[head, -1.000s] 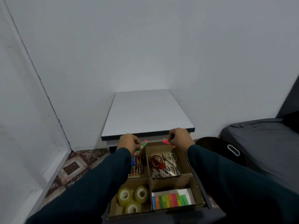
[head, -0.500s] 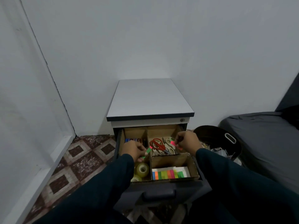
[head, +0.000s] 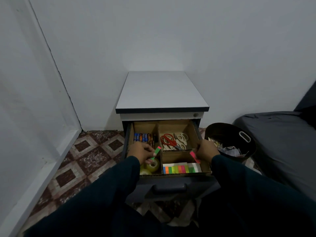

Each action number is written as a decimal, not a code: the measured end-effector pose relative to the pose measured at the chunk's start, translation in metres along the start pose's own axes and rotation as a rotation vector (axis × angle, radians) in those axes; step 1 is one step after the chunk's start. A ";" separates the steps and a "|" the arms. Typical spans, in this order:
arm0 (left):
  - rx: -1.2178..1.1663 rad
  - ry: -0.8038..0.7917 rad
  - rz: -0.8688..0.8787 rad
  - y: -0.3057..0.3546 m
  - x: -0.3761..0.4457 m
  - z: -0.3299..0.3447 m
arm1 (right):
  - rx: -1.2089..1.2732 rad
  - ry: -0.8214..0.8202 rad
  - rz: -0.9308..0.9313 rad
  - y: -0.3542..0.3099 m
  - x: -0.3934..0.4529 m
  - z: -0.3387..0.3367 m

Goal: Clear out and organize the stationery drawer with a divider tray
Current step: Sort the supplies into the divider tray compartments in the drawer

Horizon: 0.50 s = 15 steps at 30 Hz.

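Tiled floor point(head: 89, 156), cabinet drawer point(head: 171, 187) pulled open, cardboard tray point(head: 174, 124) inside. Green-pink tab point(head: 157, 152) pinched by left hand point(head: 141, 152); pink tab point(head: 194, 156) pinched by right hand point(head: 206, 150).

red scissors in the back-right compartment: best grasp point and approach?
Take the red scissors by the handle loops at their back-left end, coming straight down from above. They lie flat among the white scissors, the cardboard tray walls block the sides, and the blades point front-right.

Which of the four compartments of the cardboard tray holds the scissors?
The far right compartment of the divider tray: it holds the red-handled scissors and white-handled ones. The other three hold pens, tape rolls and coloured sticky flags.
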<state>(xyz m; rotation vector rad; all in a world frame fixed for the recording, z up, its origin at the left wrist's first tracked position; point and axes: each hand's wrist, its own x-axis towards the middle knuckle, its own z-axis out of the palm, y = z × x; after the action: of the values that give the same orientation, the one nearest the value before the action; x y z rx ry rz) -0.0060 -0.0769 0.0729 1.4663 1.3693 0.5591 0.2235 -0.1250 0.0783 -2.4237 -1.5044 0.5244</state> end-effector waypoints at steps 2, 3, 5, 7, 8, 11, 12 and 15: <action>-0.014 0.006 0.000 -0.001 0.000 -0.001 | -0.028 -0.012 0.047 0.005 -0.001 0.007; -0.022 0.006 -0.001 -0.001 0.001 -0.001 | -0.039 -0.020 0.059 0.007 -0.002 0.010; -0.048 0.000 -0.003 0.001 0.001 -0.001 | -0.037 -0.018 0.089 0.008 -0.003 0.016; -0.070 -0.013 -0.003 0.003 0.001 -0.001 | -0.025 -0.005 0.121 0.007 -0.003 0.020; -0.078 -0.020 -0.002 0.005 0.001 -0.001 | -0.020 0.001 0.139 0.006 -0.002 0.022; -0.095 -0.045 0.005 0.007 0.002 -0.001 | -0.011 0.007 0.194 0.006 -0.002 0.029; -0.102 -0.054 0.008 0.007 0.002 -0.001 | -0.011 0.016 0.206 0.006 -0.002 0.031; -0.134 -0.056 0.013 0.008 0.002 -0.003 | -0.025 0.032 0.231 0.007 -0.002 0.037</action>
<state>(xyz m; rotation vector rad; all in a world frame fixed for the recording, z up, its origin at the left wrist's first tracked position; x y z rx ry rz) -0.0047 -0.0725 0.0801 1.3737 1.2558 0.6021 0.2124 -0.1287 0.0422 -2.6291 -1.2329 0.5101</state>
